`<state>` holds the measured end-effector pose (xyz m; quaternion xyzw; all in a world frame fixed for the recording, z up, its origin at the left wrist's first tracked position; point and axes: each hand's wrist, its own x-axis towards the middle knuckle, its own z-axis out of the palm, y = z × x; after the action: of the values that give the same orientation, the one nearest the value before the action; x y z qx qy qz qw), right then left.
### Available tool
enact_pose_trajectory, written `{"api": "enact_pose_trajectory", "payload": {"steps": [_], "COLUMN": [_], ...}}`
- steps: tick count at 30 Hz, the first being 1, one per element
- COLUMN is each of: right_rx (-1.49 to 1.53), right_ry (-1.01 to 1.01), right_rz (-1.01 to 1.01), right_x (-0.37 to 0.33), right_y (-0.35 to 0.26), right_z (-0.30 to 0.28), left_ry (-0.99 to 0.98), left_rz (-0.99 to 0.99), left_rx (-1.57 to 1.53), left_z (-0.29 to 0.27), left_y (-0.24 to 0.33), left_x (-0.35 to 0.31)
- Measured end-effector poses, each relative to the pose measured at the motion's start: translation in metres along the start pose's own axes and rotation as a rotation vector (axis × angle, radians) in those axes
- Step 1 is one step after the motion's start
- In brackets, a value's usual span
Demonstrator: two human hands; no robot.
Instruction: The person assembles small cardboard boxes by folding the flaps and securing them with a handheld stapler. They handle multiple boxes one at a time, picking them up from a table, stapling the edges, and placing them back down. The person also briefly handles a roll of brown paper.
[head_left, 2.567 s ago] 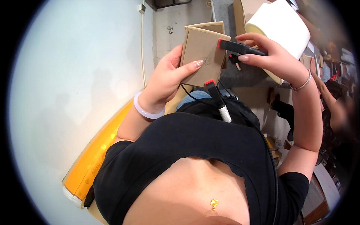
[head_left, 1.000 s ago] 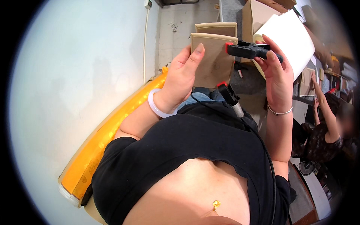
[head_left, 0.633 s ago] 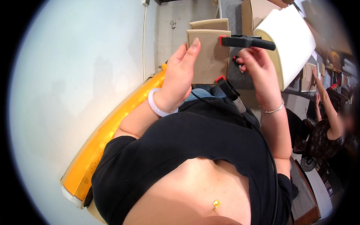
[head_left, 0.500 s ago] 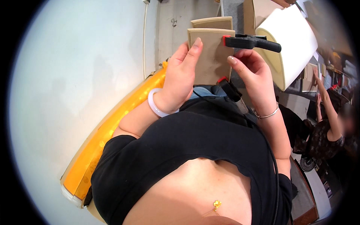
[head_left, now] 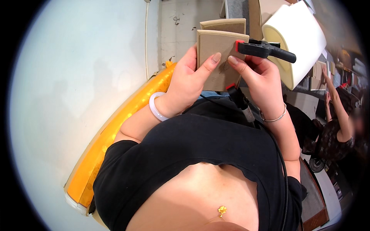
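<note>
A flat, beige rectangular panel with a stitched-looking rim (head_left: pixel 221 44) is held up between the hands, in front of the body, its long axis running near to far. The left hand (head_left: pixel 183 86) grips its left edge, thumb across the face; the right hand (head_left: pixel 266 82) pinches the right edge, thumb on the face and fingertips hidden behind. The two thumb tips are near each other but apart.

A second beige panel (head_left: pixel 227 26) shows just beyond the first one's far edge; whether they are joined cannot be told. On the right edge, a black spring clamp with a red pad (head_left: pixel 257 50) sits just beyond the right thumb, its handle pointing right. Another black, red-padded clamp (head_left: pixel 241 99) bites the near right corner. Both clamps thus lie closer to the right hand.

Farther right, a curved white sheet (head_left: pixel 298 42) rests on the grey worktop (head_left: pixel 236 10).
</note>
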<state>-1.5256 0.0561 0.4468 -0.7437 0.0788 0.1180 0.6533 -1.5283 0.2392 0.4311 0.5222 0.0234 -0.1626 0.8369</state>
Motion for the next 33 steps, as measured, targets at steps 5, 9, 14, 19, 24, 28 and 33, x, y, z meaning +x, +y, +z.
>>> {"api": "enact_pose_trajectory", "payload": {"steps": [5,9,14,19,24,28,33], "right_rx": [0.016,0.054,0.007,0.001,-0.035,-0.009,-0.049], "right_ry": [0.01,0.025,0.048,0.046,0.04,-0.015,-0.098], "right_rz": [-0.031,-0.043,-0.065,-0.057,-0.062,-0.003,0.033], "right_x": [-0.002,-0.003,-0.002,-0.001,0.0,0.003,0.017], "right_y": [-0.003,-0.002,0.0,-0.003,-0.003,-0.002,-0.004], "right_z": [0.0,0.002,0.002,0.002,0.004,-0.003,-0.02], "left_ry": [-0.006,0.002,-0.001,-0.001,0.017,0.027,0.007], "left_rz": [0.022,0.012,0.03,0.028,0.026,-0.004,-0.186], "left_rx": [-0.026,-0.049,-0.04,-0.056,-0.078,-0.075,-0.143], "left_z": [0.0,0.0,0.0,0.0,-0.001,0.002,-0.01], "left_y": [-0.003,-0.005,-0.006,-0.006,-0.005,-0.007,0.002], "left_x": [0.001,0.0,0.002,0.002,0.0,0.003,0.014]}}
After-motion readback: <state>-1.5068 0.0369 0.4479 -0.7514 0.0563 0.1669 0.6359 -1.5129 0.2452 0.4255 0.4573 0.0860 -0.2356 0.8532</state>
